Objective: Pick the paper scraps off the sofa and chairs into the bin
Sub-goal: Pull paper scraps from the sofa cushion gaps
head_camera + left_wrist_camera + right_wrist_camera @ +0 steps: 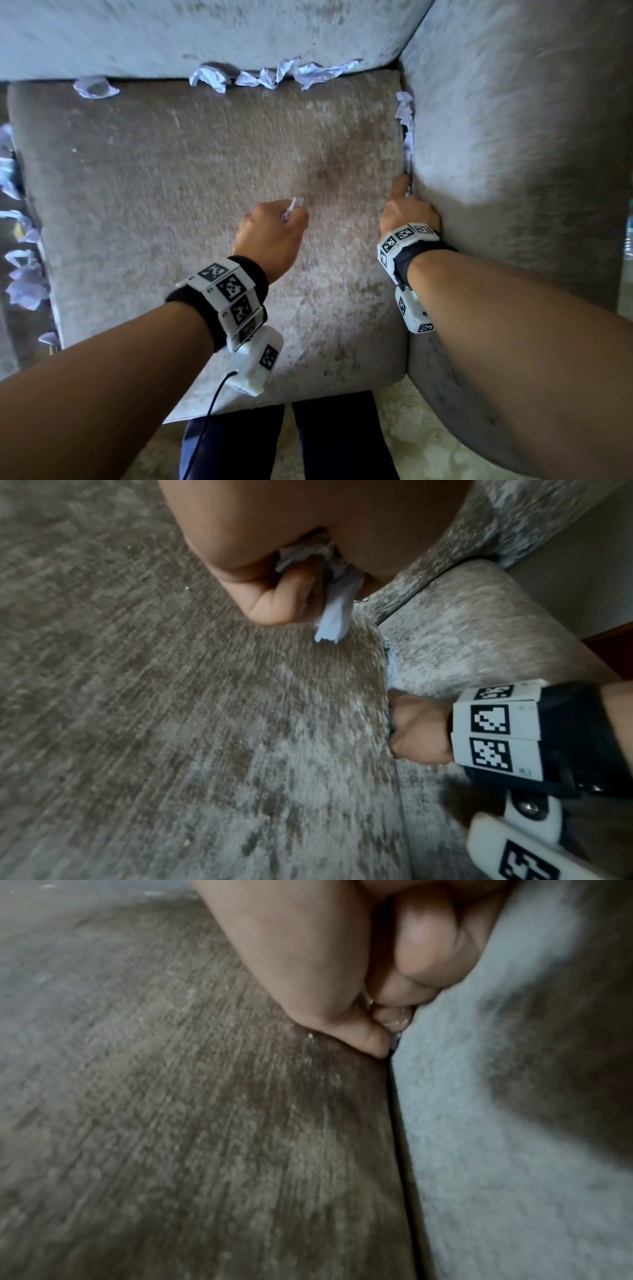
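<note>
My left hand (274, 226) is curled in a fist over the middle of the brown seat cushion (154, 205), gripping crumpled white paper scraps (334, 620) whose end pokes out past the fingers. My right hand (407, 209) is at the crease between the cushion and the armrest (513, 137). In the right wrist view its thumb and forefinger pinch together at the gap on a sliver of white paper (397, 1039). More scraps (406, 113) stick out of that crease further back. Several scraps (274, 77) line the crease under the backrest. No bin is in view.
One scrap (96, 87) lies at the cushion's back left corner. Several more (24, 281) fill the gap on the cushion's left. My legs in dark trousers (325, 438) stand at the cushion's front edge, on a pale patterned rug (428, 445).
</note>
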`<state>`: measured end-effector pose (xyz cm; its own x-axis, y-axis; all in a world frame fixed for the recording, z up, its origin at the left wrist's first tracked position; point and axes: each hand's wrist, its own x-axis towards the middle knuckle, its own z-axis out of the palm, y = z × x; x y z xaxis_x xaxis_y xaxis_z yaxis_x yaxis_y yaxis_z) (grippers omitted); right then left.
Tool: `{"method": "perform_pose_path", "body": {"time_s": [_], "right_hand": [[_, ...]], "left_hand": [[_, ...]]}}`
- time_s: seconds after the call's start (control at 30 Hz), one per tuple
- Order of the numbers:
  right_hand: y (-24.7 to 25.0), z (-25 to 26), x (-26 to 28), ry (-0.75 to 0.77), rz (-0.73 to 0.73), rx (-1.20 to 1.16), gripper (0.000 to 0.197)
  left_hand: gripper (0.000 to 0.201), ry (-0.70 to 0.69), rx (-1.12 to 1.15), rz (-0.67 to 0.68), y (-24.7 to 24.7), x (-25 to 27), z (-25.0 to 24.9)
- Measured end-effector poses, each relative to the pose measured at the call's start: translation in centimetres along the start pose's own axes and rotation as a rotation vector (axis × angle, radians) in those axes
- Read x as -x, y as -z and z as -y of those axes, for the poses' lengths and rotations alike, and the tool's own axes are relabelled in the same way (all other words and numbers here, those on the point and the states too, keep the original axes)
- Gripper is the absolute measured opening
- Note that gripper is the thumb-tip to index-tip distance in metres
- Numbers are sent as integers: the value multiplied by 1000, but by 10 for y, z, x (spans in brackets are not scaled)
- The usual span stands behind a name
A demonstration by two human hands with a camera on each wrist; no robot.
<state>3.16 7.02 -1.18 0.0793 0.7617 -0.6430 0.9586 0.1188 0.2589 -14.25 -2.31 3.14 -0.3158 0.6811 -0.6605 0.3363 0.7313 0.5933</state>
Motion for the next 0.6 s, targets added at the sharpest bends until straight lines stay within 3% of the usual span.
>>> {"method": "perform_pose_path", "body": {"time_s": [0.27, 0.6], "right_hand": [[6, 1, 3, 6, -3, -18, 28], [18, -3, 24, 97, 29, 27, 25]], "left_hand": [[42, -4, 24, 31, 3, -1, -7], [36, -6, -25, 28, 12, -5, -8]]}}
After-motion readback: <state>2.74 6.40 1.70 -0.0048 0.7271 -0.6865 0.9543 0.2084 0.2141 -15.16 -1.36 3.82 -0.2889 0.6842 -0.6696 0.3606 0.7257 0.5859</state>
